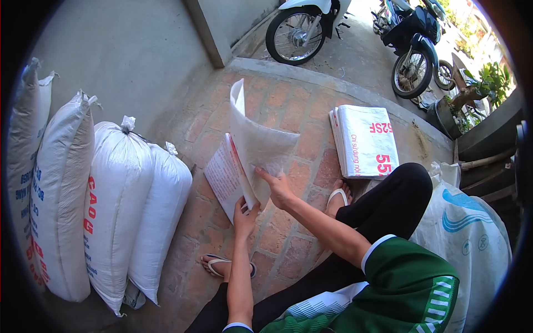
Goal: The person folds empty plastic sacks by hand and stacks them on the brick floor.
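A white woven sack, partly unfolded and curling at its top, stands up between my two hands. My left hand grips its lower edge, fingers closed on it. Higher up, my right hand is closed on the sack's right side, thumb on the near face. Behind and left of it, a flat folded sack with red print lies tilted on the brick floor. To the right, near my foot, is a stack of folded white sacks with red lettering.
Full white sacks stand along the left wall. A large white bag with blue waves is at my right. Two motorbikes are parked beyond the concrete edge. A potted plant stands at the right.
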The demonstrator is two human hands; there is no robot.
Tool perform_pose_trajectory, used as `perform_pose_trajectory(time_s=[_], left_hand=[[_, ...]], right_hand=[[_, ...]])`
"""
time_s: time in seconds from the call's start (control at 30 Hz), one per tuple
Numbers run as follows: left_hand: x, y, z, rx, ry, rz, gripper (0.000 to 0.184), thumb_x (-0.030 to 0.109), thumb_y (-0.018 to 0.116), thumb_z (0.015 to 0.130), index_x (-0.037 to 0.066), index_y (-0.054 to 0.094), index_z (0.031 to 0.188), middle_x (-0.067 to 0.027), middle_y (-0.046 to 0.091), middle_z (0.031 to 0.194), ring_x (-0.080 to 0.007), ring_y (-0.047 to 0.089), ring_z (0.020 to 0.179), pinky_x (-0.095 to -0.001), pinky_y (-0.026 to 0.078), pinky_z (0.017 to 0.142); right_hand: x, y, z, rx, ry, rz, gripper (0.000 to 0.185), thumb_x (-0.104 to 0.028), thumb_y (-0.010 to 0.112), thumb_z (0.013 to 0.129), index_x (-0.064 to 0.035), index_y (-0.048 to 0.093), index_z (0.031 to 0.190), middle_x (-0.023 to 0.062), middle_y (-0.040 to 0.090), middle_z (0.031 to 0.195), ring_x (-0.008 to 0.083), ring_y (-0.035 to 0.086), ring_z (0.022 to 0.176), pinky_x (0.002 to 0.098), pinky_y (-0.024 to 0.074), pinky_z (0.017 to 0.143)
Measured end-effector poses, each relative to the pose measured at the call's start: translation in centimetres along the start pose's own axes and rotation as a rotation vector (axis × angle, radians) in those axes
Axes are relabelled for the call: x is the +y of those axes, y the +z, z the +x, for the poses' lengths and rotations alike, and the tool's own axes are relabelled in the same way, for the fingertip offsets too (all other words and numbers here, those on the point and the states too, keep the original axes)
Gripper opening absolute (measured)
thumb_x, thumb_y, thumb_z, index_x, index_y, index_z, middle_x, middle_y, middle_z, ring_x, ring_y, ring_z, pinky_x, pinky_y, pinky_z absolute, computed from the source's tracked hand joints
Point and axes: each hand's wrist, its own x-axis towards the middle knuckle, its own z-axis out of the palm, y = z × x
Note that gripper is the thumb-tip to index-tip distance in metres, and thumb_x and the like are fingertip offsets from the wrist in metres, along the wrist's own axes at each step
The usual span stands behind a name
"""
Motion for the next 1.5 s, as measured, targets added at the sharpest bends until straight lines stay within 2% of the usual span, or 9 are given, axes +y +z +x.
perform_pose_trajectory(time_s=[0.07,0.3,0.43,0.47,0.57,0.6,0.73,1.27,1.5], left_hand=[[-1.3,-0.7,0.3,0.055,-0.005,0.094,0.044,0.014,0.066,0.089,-0.004,0.056,0.128,-0.0142,0.066,0.113,-0.0194,0.062,0.105,-0.0336,0.049,0.090],[-2.6,-2.1,0.4,0.528,0.059,-0.181,0.032,0.011,0.055,0.091,-0.007,0.061,0.118,-0.0086,0.065,0.108,-0.0167,0.060,0.095,-0.0315,0.047,0.087],[-5.8,-3.9,0.6,0.774,0.214,0.065,0.044,0.005,0.053,0.088,-0.004,0.053,0.131,-0.0189,0.064,0.119,-0.0294,0.065,0.104,-0.0359,0.049,0.092],[-6.0,-4.3,0.0,0.722,0.084,0.042,0.056,0.003,0.057,0.085,0.000,0.045,0.140,-0.0232,0.054,0.135,-0.0370,0.054,0.124,-0.0444,0.043,0.102],[-5.7,-3.1,-1.9,0.861,0.147,0.690,0.068,0.006,0.065,0.082,0.003,0.040,0.145,-0.0242,0.037,0.149,-0.0410,0.034,0.140,-0.0529,0.029,0.113],[-5.8,-2.7,-2.1,0.802,0.093,0.825,0.082,0.017,0.076,0.077,0.005,0.036,0.148,-0.0243,0.023,0.156,-0.0450,0.018,0.146,-0.0578,0.017,0.117],[-8.5,-1.4,-1.9,0.286,0.218,0.716,0.101,0.037,0.086,0.070,0.005,0.033,0.150,-0.0268,0.024,0.156,-0.0476,0.023,0.143,-0.0555,0.022,0.117],[-9.0,2.8,-0.4,0.297,-0.297,0.688,0.104,0.057,0.081,0.069,0.008,0.036,0.149,-0.0319,0.018,0.158,-0.0478,0.011,0.149,-0.0675,0.011,0.115],[-10.9,4.2,-0.7,0.388,-0.165,0.859,0.088,0.037,0.081,0.071,0.016,0.041,0.147,-0.0311,0.018,0.158,-0.0539,0.011,0.146,-0.0699,0.007,0.114]], right_hand=[[-0.8,0.1,0.0,0.054,-0.010,0.059,0.047,-0.025,0.074,0.091,0.0003,0.059,0.129,0.0091,0.064,0.125,0.0194,0.056,0.118,0.0352,0.0401,0.102],[-8.2,-3.4,2.0,0.392,-0.417,-0.292,0.041,-0.030,0.075,0.091,0.0041,0.067,0.112,0.0075,0.070,0.106,0.0168,0.063,0.097,0.0319,0.0476,0.087],[-10.4,-5.9,3.4,0.668,-0.489,-0.346,0.041,-0.030,0.073,0.092,0.0051,0.067,0.112,0.0088,0.071,0.103,0.0170,0.064,0.096,0.0320,0.0477,0.084],[-10.3,-6.4,3.5,0.700,-0.503,-0.324,0.041,-0.030,0.073,0.092,0.0051,0.067,0.112,0.0091,0.071,0.103,0.0171,0.064,0.096,0.0322,0.0476,0.084],[-9.0,-7.4,3.6,0.764,-0.442,-0.362,0.041,-0.031,0.072,0.092,0.0041,0.068,0.113,0.0100,0.071,0.103,0.0179,0.064,0.095,0.0332,0.0476,0.083],[-8.6,-7.3,3.5,0.778,-0.403,-0.390,0.041,-0.032,0.072,0.092,0.0035,0.068,0.113,0.0103,0.071,0.102,0.0182,0.064,0.095,0.0336,0.0476,0.083],[-6.9,-6.4,2.6,0.666,-0.294,-0.442,0.043,-0.033,0.072,0.091,0.0035,0.068,0.113,0.0112,0.072,0.103,0.0193,0.065,0.095,0.0349,0.0479,0.084],[-4.7,-3.7,1.4,0.500,-0.193,-0.489,0.039,-0.029,0.069,0.088,0.0022,0.068,0.111,0.0114,0.073,0.100,0.0189,0.066,0.093,0.0341,0.0492,0.083],[-4.2,-3.7,1.5,0.473,-0.198,-0.513,0.039,-0.030,0.070,0.088,0.0015,0.068,0.111,0.0117,0.073,0.099,0.0192,0.067,0.092,0.0338,0.0499,0.082]])
